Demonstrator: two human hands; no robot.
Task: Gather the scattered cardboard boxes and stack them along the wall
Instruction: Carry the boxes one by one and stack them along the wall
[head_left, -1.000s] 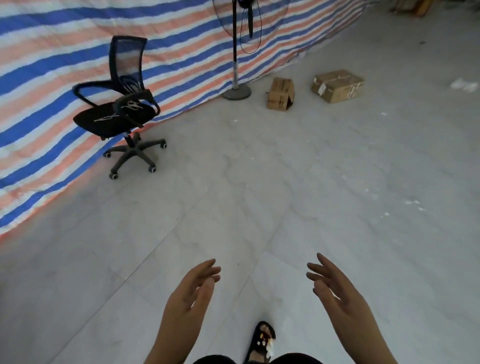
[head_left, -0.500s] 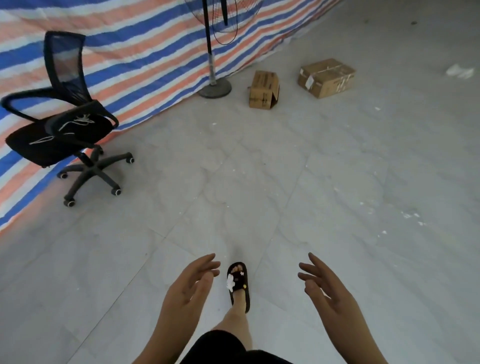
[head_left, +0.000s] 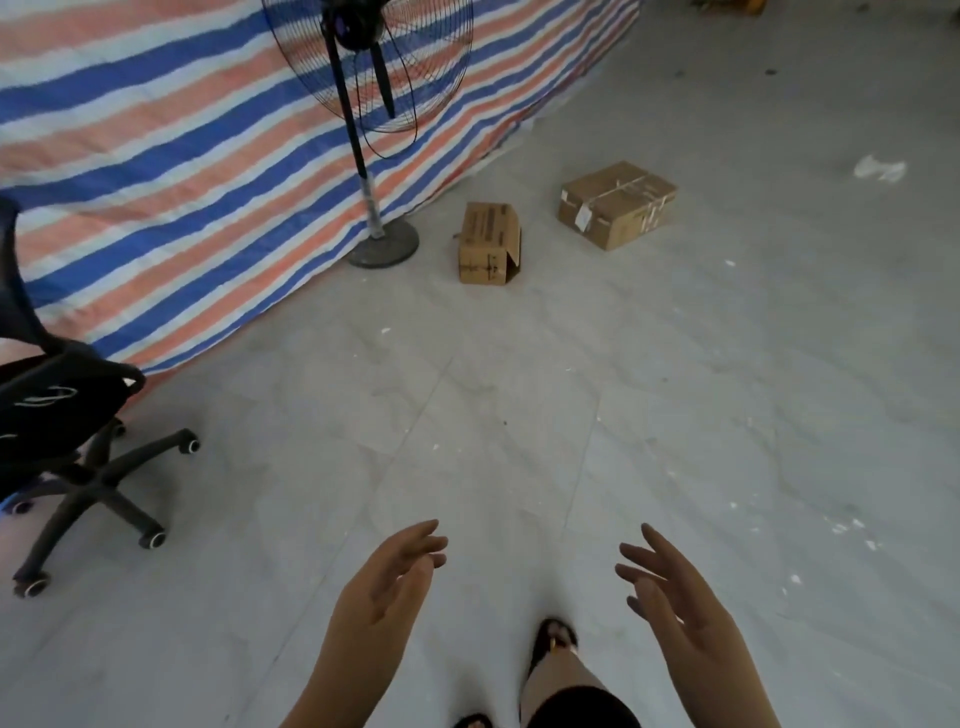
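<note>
Two cardboard boxes lie on the grey tiled floor ahead. A small narrow box (head_left: 487, 244) with an open flap rests beside the fan base. A wider taped box (head_left: 617, 204) with a white label sits to its right, a little farther off. My left hand (head_left: 387, 587) and my right hand (head_left: 670, 597) are raised in front of me at the bottom of the view, palms facing each other, fingers relaxed, holding nothing. Both are well short of the boxes.
A striped blue, orange and white tarp (head_left: 171, 171) covers the wall on the left. A standing fan (head_left: 371, 109) rises in front of it. A black wheeled office chair (head_left: 62, 415) stands at the left. A white scrap (head_left: 880, 168) lies far right. My sandalled foot (head_left: 556, 639) is below.
I have walked forward: the boxes and fan are closer and larger, and the chair has slid to the left edge. My hands stay raised and empty.
</note>
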